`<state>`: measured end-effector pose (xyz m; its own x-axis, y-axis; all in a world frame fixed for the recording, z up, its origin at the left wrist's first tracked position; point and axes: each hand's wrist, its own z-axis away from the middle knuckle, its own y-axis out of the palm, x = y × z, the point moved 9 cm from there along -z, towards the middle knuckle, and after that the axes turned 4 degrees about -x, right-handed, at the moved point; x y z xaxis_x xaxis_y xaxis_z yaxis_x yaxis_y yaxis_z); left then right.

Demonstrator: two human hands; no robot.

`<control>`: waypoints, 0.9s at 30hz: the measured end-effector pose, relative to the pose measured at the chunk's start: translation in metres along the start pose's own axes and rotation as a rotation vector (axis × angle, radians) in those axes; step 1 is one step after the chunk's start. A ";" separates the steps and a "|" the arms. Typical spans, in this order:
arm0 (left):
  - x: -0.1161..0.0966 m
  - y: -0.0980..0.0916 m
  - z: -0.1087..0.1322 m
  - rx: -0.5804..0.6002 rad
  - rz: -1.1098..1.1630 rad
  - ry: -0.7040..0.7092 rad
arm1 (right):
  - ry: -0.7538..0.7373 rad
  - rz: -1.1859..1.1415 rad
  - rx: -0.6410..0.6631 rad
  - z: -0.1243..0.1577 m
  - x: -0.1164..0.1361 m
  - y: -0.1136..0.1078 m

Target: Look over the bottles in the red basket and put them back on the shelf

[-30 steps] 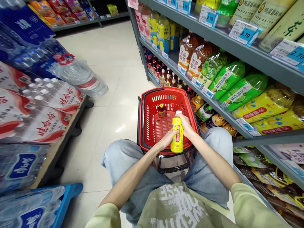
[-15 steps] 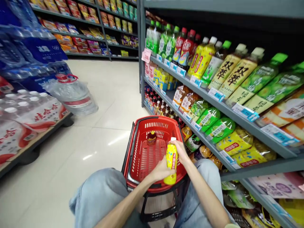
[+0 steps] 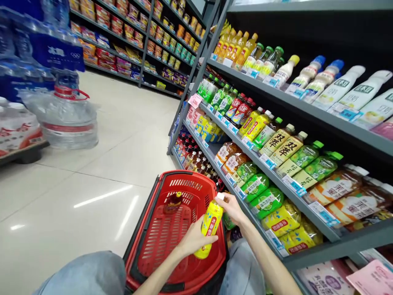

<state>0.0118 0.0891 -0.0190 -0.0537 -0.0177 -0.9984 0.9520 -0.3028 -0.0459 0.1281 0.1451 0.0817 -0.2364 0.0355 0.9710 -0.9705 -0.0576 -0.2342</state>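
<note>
A yellow drink bottle [image 3: 211, 220] with a white cap is tilted over the right side of a red shopping basket [image 3: 146, 196]. My left hand [image 3: 196, 237] is wrapped round its lower half, thumb across the label. Up at the neck and cap, the fingers of my right hand [image 3: 231, 208] are closed on the same bottle. Inside the basket, toward its far end, lies a small dark brown bottle [image 3: 173, 202] with a yellow cap.
On the right rises a grey drinks shelf [image 3: 267, 162] packed with bottles. A large water jug [image 3: 69, 123] stands on the floor at left, by stacked water packs [image 3: 52, 53]. Snack shelves [image 3: 123, 45] line the back. My knees flank the basket.
The view has swung and tilted, showing a higher drinks shelf. Both hands still hold the yellow bottle, which now leans more to the right at its cap.
</note>
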 end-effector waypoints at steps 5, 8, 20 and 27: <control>0.005 -0.010 -0.020 0.020 0.074 0.051 | -0.236 0.165 -0.193 -0.011 0.091 -0.033; 0.028 -0.011 -0.022 0.079 -0.158 -0.021 | -0.415 0.222 -0.339 -0.023 0.165 -0.057; 0.082 -0.008 -0.007 0.259 -1.046 -0.124 | -0.981 0.474 -0.710 -0.112 0.382 -0.114; 0.083 -0.045 -0.019 0.144 -1.034 -0.110 | -0.867 0.691 -0.819 -0.177 0.398 -0.130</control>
<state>-0.0291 0.1196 -0.1001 -0.8543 0.2296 -0.4664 0.3824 -0.3301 -0.8630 0.1520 0.3437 0.4904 -0.8658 -0.4043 0.2950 -0.4910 0.8002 -0.3443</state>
